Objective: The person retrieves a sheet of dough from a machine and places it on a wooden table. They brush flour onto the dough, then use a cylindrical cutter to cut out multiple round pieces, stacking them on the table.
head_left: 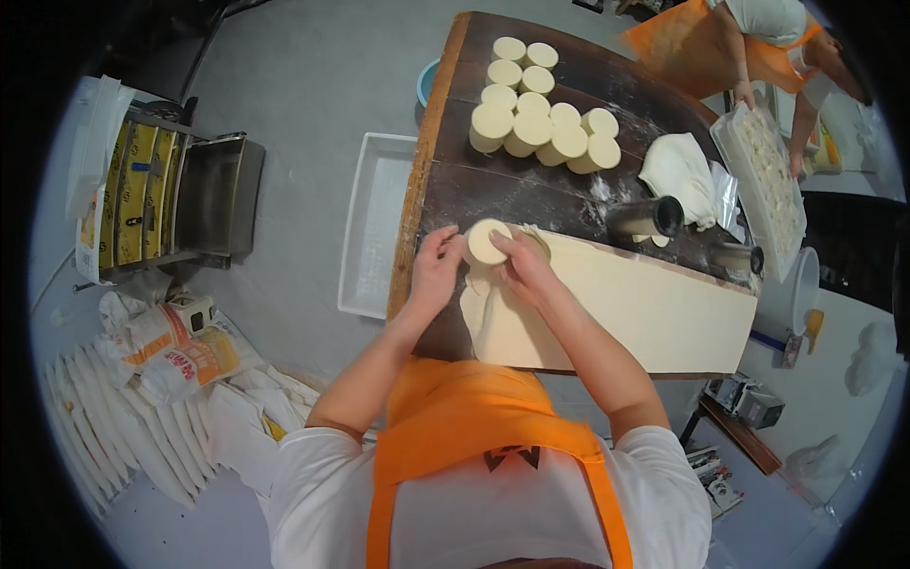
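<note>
My right hand (519, 264) grips a pale round stack of dough (487, 237), its thumb pressed on the side. My left hand (438, 261) is just left of it, fingers loosely curled and apart. Both are over the near end of a long dough sheet (645, 313), whose left part has a fold. A dull round object, hard to make out, shows behind my right fingers. Several short dough cylinders (531, 133) stand in rows at the back of the dark wooden table (455, 95). A white dough lump (675, 175) and a metal cylinder (643, 218) lie at right.
A co-worker (758, 28) holds a white tray (758, 190) at the table's right. A white bin (346, 266) and blue bowl (427, 83) are by the left edge. A metal rack (218, 194) and piled sacks (133, 417) stand on the left floor.
</note>
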{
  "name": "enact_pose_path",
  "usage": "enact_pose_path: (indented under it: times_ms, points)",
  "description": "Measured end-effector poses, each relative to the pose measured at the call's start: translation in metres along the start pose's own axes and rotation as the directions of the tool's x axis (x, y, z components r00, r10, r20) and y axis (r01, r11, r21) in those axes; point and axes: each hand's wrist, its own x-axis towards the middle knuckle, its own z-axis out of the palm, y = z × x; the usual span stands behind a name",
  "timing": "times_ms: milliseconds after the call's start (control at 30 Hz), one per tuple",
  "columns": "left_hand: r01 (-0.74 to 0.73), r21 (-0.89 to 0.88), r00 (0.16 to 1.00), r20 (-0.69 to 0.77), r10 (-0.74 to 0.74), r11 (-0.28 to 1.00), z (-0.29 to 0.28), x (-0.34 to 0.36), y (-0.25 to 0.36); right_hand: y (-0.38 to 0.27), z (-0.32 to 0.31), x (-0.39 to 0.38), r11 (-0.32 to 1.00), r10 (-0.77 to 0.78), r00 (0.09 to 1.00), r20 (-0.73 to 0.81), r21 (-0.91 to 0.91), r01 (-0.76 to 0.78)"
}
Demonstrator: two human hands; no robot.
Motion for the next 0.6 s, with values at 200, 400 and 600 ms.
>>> enact_pose_path:
  times_ms: [200,400,600]
  points:
    - [0.192,-0.156,0.98,-0.02,-0.197,0.969,-0.056,0.071,-0.028,-0.003,0.022,0.124,0.997,-0.068,0.996,-0.054,0.043,0.071]
    - [0.269,-0.242,0.961,0.009,-0.276,0.932,-0.064,0.117,-0.024,0.011,0.016,0.173,0.884,-0.284,0.903,-0.324,-0.453,0.116]
    - [0.132,-0.111,0.989,-0.048,-0.138,0.985,-0.038,0.152,-0.036,0.016,0.016,0.158,0.371,-0.544,0.786,-0.295,-0.924,-0.089]
